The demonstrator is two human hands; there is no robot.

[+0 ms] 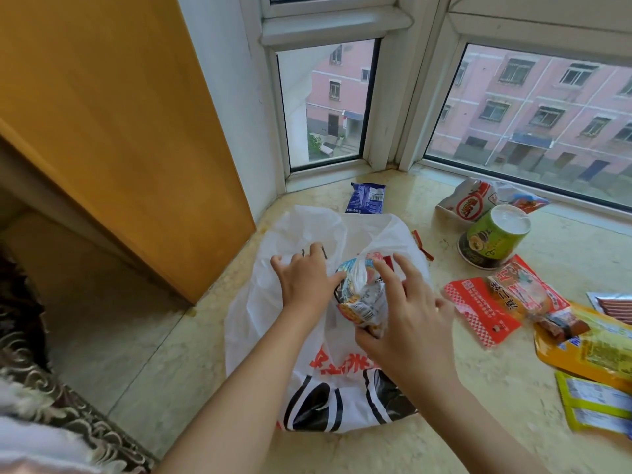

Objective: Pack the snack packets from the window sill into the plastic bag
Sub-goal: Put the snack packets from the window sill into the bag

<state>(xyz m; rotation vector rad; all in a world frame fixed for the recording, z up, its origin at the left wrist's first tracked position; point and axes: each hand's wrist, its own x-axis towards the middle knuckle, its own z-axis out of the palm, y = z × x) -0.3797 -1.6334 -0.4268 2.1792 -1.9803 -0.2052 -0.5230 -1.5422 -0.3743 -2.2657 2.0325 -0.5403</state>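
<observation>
A white plastic bag (301,234) with red and black print lies on the marble window sill (506,425), its mouth facing the window. My left hand (304,278) rests on the bag's left side with fingers spread, the thumb at the mouth. My right hand (407,323) holds a colourful snack packet (359,302) at the bag's mouth, thumb under its near end and fingers stretched over it. Loose packets lie to the right: a red one (478,316), a red-and-clear one (526,289), a yellow pouch (595,350) and a green-yellow one (595,401).
A blue packet (366,198) lies behind the bag, and a small red packet (422,248) sits by the bag's right edge. A green cup of noodles (492,237) stands upside down beside a white-and-red packet (468,203). A wooden panel (119,131) bounds the sill's left side.
</observation>
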